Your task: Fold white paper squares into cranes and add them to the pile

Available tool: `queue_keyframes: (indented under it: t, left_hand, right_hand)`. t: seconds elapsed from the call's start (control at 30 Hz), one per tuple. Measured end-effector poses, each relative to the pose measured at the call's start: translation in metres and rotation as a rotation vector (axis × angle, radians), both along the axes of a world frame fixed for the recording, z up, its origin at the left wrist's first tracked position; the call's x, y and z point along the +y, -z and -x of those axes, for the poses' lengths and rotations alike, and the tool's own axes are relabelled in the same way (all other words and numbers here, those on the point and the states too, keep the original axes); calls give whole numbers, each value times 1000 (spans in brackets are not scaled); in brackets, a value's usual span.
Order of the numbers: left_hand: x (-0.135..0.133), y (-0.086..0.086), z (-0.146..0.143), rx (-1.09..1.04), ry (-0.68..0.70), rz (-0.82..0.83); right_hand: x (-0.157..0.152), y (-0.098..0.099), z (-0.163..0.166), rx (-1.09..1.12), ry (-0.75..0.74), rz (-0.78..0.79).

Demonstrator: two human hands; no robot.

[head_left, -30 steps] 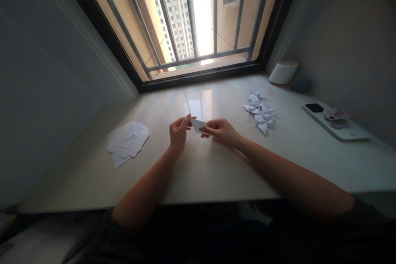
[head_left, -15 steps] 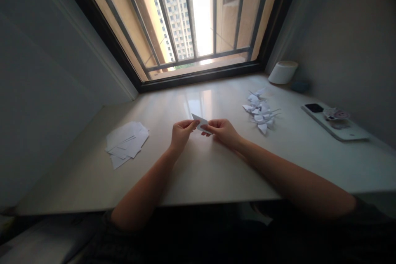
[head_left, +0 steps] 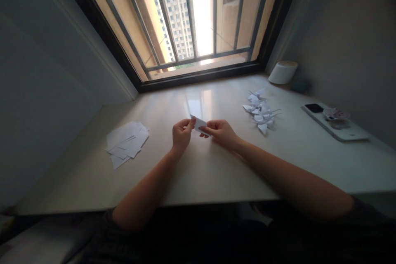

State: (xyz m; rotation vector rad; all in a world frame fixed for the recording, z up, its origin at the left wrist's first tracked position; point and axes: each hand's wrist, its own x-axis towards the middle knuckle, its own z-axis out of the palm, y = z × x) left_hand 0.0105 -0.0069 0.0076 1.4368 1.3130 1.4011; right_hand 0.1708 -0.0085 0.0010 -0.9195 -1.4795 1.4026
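Observation:
A small folded piece of white paper (head_left: 199,126) is held above the table between both hands. My left hand (head_left: 182,134) pinches its upper left corner between thumb and fingers. On the other side, my right hand (head_left: 221,131) grips the paper's right end, the thumb on the face turned toward me and fingertips showing below. Several folded paper cranes (head_left: 261,111) lie in a heap to the right of my right hand. A loose stack of white paper sheets (head_left: 128,142) rests on the table to the left.
On the right of the pale table (head_left: 198,177) lies a phone (head_left: 337,126) with a round grip on its back. A white cylindrical object (head_left: 283,72) stands in the back right corner, beside a small dark item. A barred window (head_left: 198,72) rises behind the table.
My left thumb and fingers have shifted slightly left and up to the paper's corner, leaving more of its face in view. My right hand has barely moved.

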Motion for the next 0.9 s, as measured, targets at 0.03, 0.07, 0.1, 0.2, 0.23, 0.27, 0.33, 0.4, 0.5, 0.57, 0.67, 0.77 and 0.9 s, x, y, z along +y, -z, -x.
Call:
queue_keyframes:
  t: [0.03, 0.07, 0.1, 0.2, 0.23, 0.27, 0.33, 0.4, 0.5, 0.57, 0.67, 0.77, 0.9]
  left_hand:
    - [0, -1, 0, 26, 5, -15]
    - [0, -1, 1, 43, 12, -23]
    - [0, -2, 1, 50, 26, -23]
    - [0, -3, 0, 25, 82, 14]
    - [0, -3, -1, 6, 101, 30]
    - [-1, -3, -1, -17, 115, 43]
    - [0, -3, -2, -68, 119, 63]
    - [1, -2, -1, -101, 103, 85]
    - [4, 0, 1, -116, 91, 136]
    - [6, 1, 4, -123, 103, 159]
    - [8, 1, 6, -122, 102, 169]
    - [7, 0, 4, -121, 49, 174]
    - [4, -3, 1, -91, -13, 140]
  right_hand:
    - [0, 0, 0, 7, 12, 5]
    - [-1, 0, 1, 13, 22, 10]
    - [-1, 0, 2, 17, 28, 15]
    - [-1, 2, 3, 27, 18, 14]
    - [-1, 3, 3, 26, 9, 11]
    - [0, 4, 3, 24, -1, 7]
    - [0, 6, 4, 17, -20, -3]
    - [0, 7, 4, 16, -37, -9]
    - [0, 7, 3, 13, -47, -1]
    - [0, 7, 3, 7, -43, 7]
    - [0, 6, 2, 4, -40, 3]
    - [0, 7, 3, 11, -51, 7]
    - [0, 9, 4, 21, -61, 23]
